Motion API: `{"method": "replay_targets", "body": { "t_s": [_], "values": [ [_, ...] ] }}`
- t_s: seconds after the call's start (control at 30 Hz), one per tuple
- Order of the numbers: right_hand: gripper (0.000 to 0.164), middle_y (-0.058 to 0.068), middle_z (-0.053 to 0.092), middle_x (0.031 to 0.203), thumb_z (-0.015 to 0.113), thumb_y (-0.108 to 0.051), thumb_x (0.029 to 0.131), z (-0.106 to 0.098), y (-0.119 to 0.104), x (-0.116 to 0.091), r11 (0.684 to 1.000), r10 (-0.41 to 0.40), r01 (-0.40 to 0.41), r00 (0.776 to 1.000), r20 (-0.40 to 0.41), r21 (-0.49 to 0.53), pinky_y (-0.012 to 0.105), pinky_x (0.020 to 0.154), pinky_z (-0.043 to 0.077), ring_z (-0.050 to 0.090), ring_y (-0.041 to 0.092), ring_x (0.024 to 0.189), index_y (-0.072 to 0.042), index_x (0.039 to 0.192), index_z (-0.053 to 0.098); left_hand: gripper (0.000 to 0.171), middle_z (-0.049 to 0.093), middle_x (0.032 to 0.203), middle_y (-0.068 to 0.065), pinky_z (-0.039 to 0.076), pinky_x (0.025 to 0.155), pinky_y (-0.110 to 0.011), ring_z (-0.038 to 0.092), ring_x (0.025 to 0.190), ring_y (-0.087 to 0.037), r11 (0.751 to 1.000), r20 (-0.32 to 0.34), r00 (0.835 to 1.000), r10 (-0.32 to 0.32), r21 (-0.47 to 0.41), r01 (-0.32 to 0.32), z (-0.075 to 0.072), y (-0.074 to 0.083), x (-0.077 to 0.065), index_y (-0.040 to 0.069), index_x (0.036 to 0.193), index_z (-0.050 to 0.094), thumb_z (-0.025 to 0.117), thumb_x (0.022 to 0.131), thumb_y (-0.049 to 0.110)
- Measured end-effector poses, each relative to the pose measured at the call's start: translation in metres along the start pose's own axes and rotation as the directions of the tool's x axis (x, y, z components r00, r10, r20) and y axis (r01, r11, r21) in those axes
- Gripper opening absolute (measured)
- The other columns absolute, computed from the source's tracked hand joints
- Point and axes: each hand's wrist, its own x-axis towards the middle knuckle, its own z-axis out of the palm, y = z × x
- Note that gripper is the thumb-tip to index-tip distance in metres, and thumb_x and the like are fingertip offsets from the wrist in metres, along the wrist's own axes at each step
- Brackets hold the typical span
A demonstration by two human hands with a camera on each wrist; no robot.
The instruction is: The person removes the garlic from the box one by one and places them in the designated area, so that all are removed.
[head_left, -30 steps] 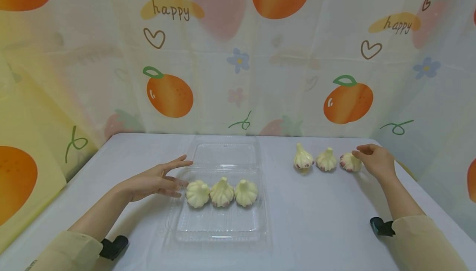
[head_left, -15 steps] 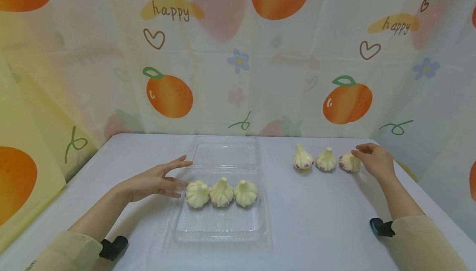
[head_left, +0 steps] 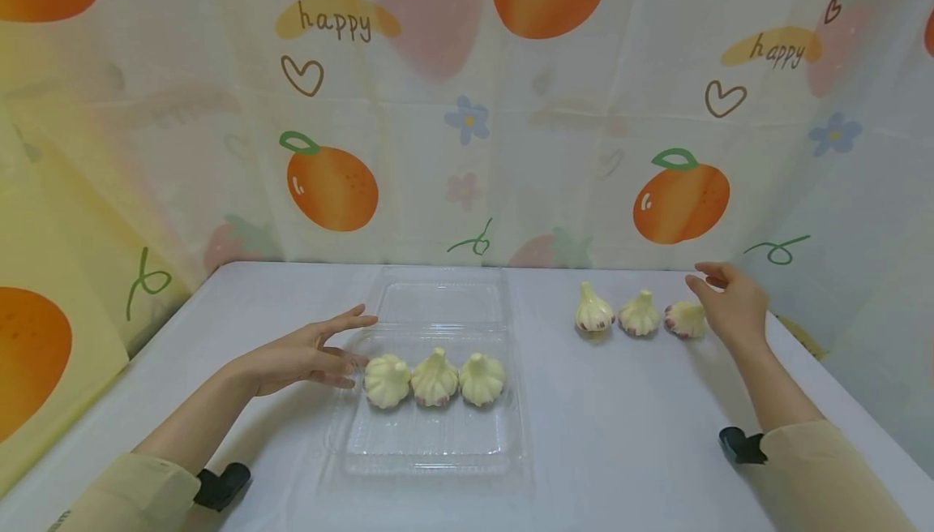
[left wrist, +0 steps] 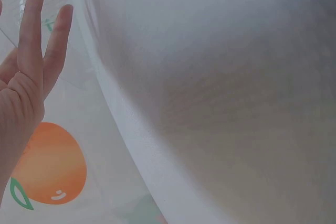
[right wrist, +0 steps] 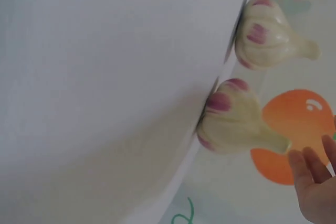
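Note:
My left hand (head_left: 302, 358) reaches over the left rim of a clear plastic clamshell box (head_left: 423, 439), its fingers (left wrist: 59, 38) extended and spread, holding nothing. Inside the box, three garlic bulbs stand in a row: a left bulb (head_left: 387, 381), a middle bulb (head_left: 435, 379) and a right bulb (head_left: 482, 379). Three more garlic bulbs sit on the table at the far right: one bulb (head_left: 594, 309), a second (head_left: 640, 315) and the rightmost bulb (head_left: 684, 319). My right hand (head_left: 735, 305) hovers beside that rightmost one, fingertips near its stem in the right wrist view, gripping nothing.
The box's lid (head_left: 441, 295) lies folded back toward the rear. A white cloth covers the table (head_left: 620, 435). Behind the table's back edge hangs a curtain (head_left: 540, 183) printed with oranges.
My right hand has risen a little and drawn away from the rightmost garlic bulb, its fingers parting from it. The left hand and the box have stayed still.

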Motion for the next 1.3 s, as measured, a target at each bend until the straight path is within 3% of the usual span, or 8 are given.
{"method": "replay_targets", "body": {
  "t_s": [0.17,0.23,0.3,0.5,0.6,0.73,0.83,1.3],
  "values": [
    [0.043,0.026,0.062,0.131,0.056,-0.031,0.1,0.003,-0.016,-0.004,1.0,-0.014,0.014,1.0,-0.004,0.028,0.042,0.094,0.057,0.057,0.041,0.123,0.0,0.13,0.06,0.074,-0.02,0.167,-0.007,0.057,0.099,-0.041,0.048,0.137,-0.037,1.0,-0.006,1.0,-0.005,-0.001,0.005,0.0,0.0,0.0,0.008,0.158,0.018,0.06,0.097,0.014],
    [0.043,0.025,0.062,0.132,0.057,-0.03,0.1,0.004,-0.022,-0.006,0.999,-0.028,0.028,1.0,0.001,0.045,0.051,0.1,0.052,0.057,0.041,0.123,-0.001,0.13,0.061,0.074,-0.02,0.167,-0.006,0.057,0.1,-0.041,0.047,0.138,-0.037,1.0,-0.005,1.0,-0.003,-0.005,0.003,0.0,-0.001,0.0,0.008,0.158,0.018,0.06,0.097,0.013],
    [0.042,0.025,0.061,0.133,0.057,-0.03,0.099,0.005,-0.028,-0.007,0.997,-0.047,0.047,0.999,0.007,0.063,0.052,0.101,0.05,0.057,0.041,0.123,-0.001,0.129,0.061,0.074,-0.019,0.167,-0.006,0.057,0.1,-0.041,0.047,0.138,-0.037,1.0,-0.002,1.0,0.0,-0.006,0.0,0.0,-0.001,0.0,0.008,0.158,0.018,0.059,0.097,0.013],
    [0.041,0.025,0.061,0.133,0.058,-0.031,0.099,0.009,-0.043,-0.014,0.989,-0.126,0.122,0.992,0.033,0.088,0.05,0.097,0.051,0.058,0.043,0.123,-0.001,0.128,0.062,0.074,-0.02,0.167,-0.006,0.057,0.1,-0.041,0.048,0.138,-0.036,1.0,-0.002,1.0,0.002,-0.009,-0.002,-0.001,-0.003,0.001,0.009,0.158,0.019,0.06,0.096,0.014],
    [0.04,0.025,0.062,0.131,0.06,-0.03,0.099,0.012,-0.05,-0.017,0.983,-0.164,0.159,0.985,0.046,0.096,0.046,0.086,0.059,0.061,0.045,0.119,-0.003,0.127,0.063,0.074,-0.019,0.168,-0.004,0.057,0.1,-0.04,0.05,0.136,-0.031,1.0,-0.007,1.0,-0.008,-0.008,0.008,-0.002,-0.004,0.002,0.011,0.158,0.021,0.061,0.096,0.014],
    [0.037,0.023,0.063,0.13,0.062,-0.028,0.097,0.015,-0.061,-0.023,0.972,-0.217,0.21,0.974,0.061,0.106,0.045,0.086,0.059,0.062,0.042,0.118,-0.004,0.125,0.064,0.074,-0.018,0.168,-0.003,0.058,0.099,-0.038,0.054,0.133,-0.025,1.0,-0.009,1.0,-0.012,-0.005,0.012,-0.002,-0.005,0.003,0.011,0.158,0.02,0.061,0.097,0.014],
    [0.035,0.02,0.064,0.129,0.062,-0.027,0.098,0.018,-0.07,-0.028,0.963,-0.255,0.245,0.964,0.079,0.115,0.049,0.096,0.053,0.061,0.038,0.12,-0.004,0.123,0.064,0.074,-0.019,0.167,-0.005,0.058,0.099,-0.038,0.055,0.132,-0.023,1.0,-0.007,1.0,-0.006,0.0,0.006,-0.002,-0.005,0.003,0.009,0.158,0.019,0.061,0.097,0.014],
    [0.031,0.011,0.068,0.125,0.067,-0.027,0.094,0.041,-0.111,-0.056,0.911,-0.382,0.326,0.899,0.216,0.252,0.047,0.096,0.058,0.068,0.034,0.113,-0.011,0.12,0.067,0.075,-0.018,0.168,-0.004,0.058,0.099,-0.038,0.056,0.131,-0.022,1.0,-0.011,1.0,-0.007,-0.004,0.007,-0.001,-0.005,0.003,0.009,0.158,0.019,0.061,0.097,0.014]
  ]
}}
